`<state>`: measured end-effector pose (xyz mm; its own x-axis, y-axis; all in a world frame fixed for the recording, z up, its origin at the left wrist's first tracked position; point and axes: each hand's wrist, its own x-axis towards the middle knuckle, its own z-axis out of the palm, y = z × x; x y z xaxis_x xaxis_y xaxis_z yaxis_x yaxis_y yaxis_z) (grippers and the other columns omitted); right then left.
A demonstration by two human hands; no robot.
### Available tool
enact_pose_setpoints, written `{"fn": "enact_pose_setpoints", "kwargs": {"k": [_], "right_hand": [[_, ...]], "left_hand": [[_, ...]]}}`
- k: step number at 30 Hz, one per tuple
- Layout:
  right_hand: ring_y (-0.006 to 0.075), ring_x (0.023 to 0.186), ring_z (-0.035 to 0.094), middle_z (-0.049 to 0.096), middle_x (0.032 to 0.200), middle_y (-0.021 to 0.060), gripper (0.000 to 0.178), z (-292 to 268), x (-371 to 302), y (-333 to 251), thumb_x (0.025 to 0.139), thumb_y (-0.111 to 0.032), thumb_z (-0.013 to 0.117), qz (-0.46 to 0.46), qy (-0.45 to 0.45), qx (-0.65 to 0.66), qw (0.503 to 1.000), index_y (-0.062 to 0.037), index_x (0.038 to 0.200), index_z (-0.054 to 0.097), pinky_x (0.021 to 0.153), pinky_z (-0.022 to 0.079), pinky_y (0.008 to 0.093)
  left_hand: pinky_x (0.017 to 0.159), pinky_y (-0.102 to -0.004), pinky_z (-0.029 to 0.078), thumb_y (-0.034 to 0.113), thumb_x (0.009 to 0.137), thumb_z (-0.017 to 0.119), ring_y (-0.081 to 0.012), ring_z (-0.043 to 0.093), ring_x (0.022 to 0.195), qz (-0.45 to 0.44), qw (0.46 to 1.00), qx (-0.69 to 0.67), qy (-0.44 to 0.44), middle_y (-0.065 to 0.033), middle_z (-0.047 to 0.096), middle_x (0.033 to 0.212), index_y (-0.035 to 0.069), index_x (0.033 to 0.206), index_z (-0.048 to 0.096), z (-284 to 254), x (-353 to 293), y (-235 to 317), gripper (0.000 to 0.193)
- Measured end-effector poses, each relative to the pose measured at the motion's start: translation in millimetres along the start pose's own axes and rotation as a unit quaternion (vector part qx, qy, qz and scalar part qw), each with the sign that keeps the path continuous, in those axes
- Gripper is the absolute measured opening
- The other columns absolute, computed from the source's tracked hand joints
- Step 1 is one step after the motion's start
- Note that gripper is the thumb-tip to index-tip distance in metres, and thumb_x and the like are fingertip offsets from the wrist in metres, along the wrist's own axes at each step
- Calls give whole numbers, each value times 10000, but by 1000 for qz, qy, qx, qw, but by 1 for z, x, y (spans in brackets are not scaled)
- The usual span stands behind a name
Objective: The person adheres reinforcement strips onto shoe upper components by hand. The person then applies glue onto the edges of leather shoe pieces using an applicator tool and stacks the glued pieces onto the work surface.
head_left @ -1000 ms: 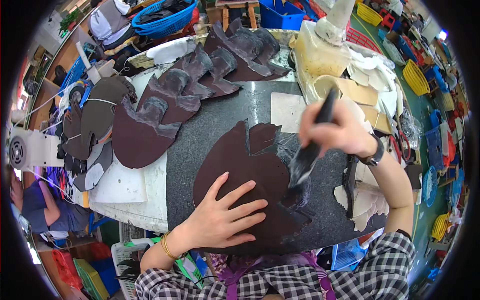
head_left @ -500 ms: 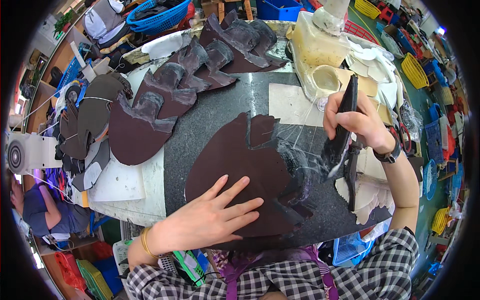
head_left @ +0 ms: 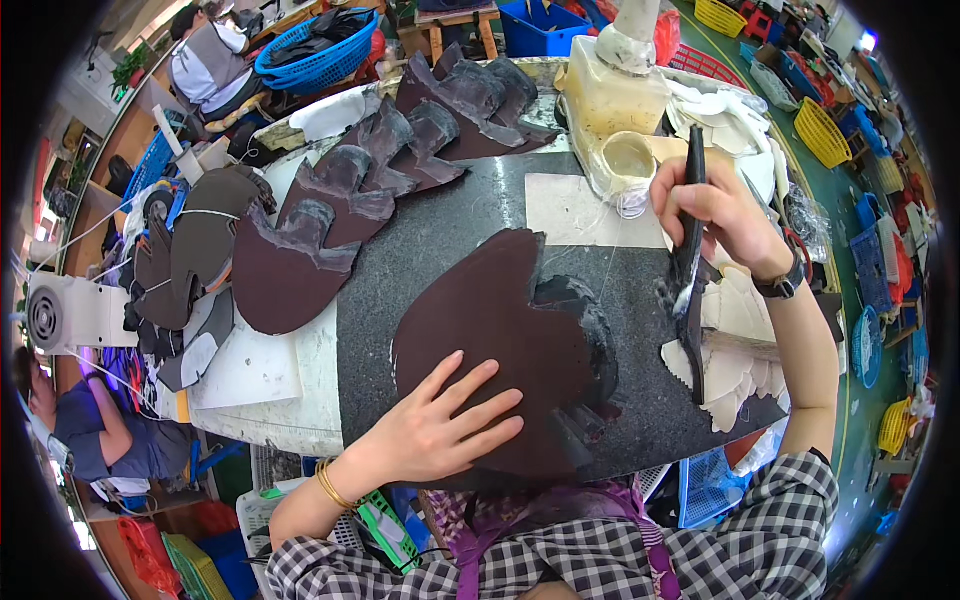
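My left hand [head_left: 440, 420] lies flat with fingers spread on a dark brown shoe-upper piece [head_left: 470, 320]. That piece has a notched right side, where dark, shiny, glue-smeared edges [head_left: 600, 345] stick out from beneath. My right hand [head_left: 720, 215] grips a black brush [head_left: 690, 255] by its handle, tilted nearly upright. The brush's lower end is off the right of the piece, over a dark strip-like tool [head_left: 690, 365]; whether they touch I cannot tell. Behind my right hand stands a yellowish glue bottle [head_left: 615, 95] with an open cup [head_left: 628, 158] at its front.
Overlapping brown pieces with smeared edges [head_left: 295, 285] lie along the far left of the dark stone slab [head_left: 380, 250]. A pale sheet [head_left: 580, 208] sits near the cup. Cream scraps [head_left: 735, 385] lie at right, tied dark bundles [head_left: 205, 235] at left. A blue basket [head_left: 318, 50] stands beyond.
The brush has moved right, away from the piece's smeared edge, and the glue strands between them are gone. At the upper notch a brown flap has given way to a dark, shiny edge.
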<state>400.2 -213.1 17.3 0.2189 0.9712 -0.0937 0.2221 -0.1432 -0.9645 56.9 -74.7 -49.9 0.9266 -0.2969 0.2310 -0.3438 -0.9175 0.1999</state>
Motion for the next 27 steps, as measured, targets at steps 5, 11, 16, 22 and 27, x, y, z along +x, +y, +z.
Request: {"fn": "enact_pose_setpoints", "kwargs": {"k": [5,11,16,22,27], "right_hand": [[123,819,598,640,792,37,194,32,9,19,797,-203,572,-184,-6,108,977,-39,900,576,701,464,261],[126,705,632,663,810,66,140,41,32,8,825,-141,545,-32,10,-9,999,-9,843,590,590,520,256],[93,718,568,666,802,49,192,43,0,42,865,-231,556,64,37,40,996,-46,814,578,648,423,228],[156,733,622,653,816,115,168,48,-65,40,846,-188,583,-132,210,27,968,-21,855,562,651,527,268],[258,637,639,640,846,139,222,85,-67,39,683,-54,663,-430,-37,-309,847,-47,867,540,519,528,315]], "left_hand": [[1090,-579,298,248,547,793,-362,409,1320,-67,997,-40,-29,-62,494,1378,161,1228,605,7,-2,5,712],[1092,-587,292,175,540,695,-373,426,1312,-101,993,-63,-10,-49,545,1334,169,1158,655,8,2,12,620],[1093,-589,281,216,526,737,-370,408,1325,-108,992,-66,-15,-58,518,1365,165,1185,638,11,5,11,669],[1090,-589,281,233,473,789,-368,404,1327,-125,991,-53,8,-69,517,1359,155,1194,627,14,2,17,743],[1078,-589,292,184,492,708,-388,455,1283,-135,988,-64,29,-79,569,1304,152,1160,646,15,6,17,672]]}}
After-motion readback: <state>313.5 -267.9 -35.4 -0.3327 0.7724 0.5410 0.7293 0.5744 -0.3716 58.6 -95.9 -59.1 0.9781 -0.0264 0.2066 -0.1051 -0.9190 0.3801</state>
